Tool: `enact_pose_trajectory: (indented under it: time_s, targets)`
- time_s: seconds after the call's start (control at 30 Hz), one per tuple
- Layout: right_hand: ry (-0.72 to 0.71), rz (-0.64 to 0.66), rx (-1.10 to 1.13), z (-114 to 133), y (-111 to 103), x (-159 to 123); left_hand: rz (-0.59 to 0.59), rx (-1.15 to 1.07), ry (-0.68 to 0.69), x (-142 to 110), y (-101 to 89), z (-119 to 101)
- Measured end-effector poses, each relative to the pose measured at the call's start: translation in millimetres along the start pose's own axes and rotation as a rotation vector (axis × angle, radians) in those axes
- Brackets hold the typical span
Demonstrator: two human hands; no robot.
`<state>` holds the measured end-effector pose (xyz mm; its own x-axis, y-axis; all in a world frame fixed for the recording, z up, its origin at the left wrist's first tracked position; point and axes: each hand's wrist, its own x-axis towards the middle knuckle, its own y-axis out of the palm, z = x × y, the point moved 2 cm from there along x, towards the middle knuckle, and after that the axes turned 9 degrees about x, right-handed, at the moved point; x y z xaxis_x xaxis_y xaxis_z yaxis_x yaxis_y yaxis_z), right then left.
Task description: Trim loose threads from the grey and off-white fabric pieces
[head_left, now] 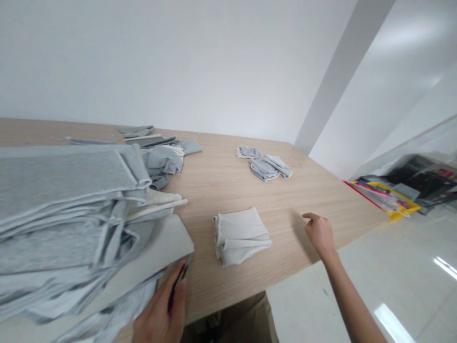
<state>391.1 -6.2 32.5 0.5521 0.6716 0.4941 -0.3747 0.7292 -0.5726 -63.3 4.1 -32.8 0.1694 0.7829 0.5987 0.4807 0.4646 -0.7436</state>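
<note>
My left hand (pixel 162 305) is closed around dark-handled thread snips (pixel 178 282), their narrow metal tip pointing forward. It rests beside the big pile of grey fabric pieces (pixel 64 190), just below the corner of a pale piece (pixel 160 245). A folded off-white cloth (pixel 243 236) lies flat on the table between my hands, touched by neither. To its right, my right hand (pixel 319 233) hovers over the table near the front edge. Its fingers are curled with one sticking out to the left, and nothing shows in them.
Crumpled grey and cream pieces (pixel 162 159) lie behind the pile. Several small folded grey bundles (pixel 266 169) sit toward the back of the wooden table (pixel 214 183). A white wall (pixel 178 66) borders the table. A yellow crate (pixel 396 197) stands beyond its right end.
</note>
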Motion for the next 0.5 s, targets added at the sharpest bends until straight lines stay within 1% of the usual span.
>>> enact_pose_trajectory:
  time_s: [0.07, 0.17, 0.23, 0.3, 0.37, 0.43, 0.5]
  targets:
    - [-0.012, 0.023, -0.022, 1.6, 2.1, -3.7, -0.001, 0.002, 0.005, 0.2, -0.8, -0.4]
    - [-0.023, 0.046, -0.005, 8.7, 12.0, -14.4, -0.011, 0.001, -0.001, -0.2, -1.3, -0.4]
    - [-0.015, 0.081, 0.087, 15.8, 21.9, -25.7, -0.023, -0.012, -0.002, -0.2, -1.4, -0.3]
    - [-0.018, 0.142, 0.229, 25.3, 32.5, -39.6, -0.03, -0.021, -0.003, 0.3, -1.2, -0.2]
    - [-0.077, 0.209, 0.349, 37.7, 41.4, -53.8, -0.023, -0.023, -0.015, 1.0, -0.8, 0.3]
    - [-0.188, 0.262, 0.412, 52.1, 47.7, -66.3, -0.007, -0.021, -0.028, 1.6, -0.5, 1.2]
    - [-0.279, 0.285, 0.466, 66.0, 52.3, -75.8, 0.01, -0.02, -0.032, 1.9, -0.5, 1.8]
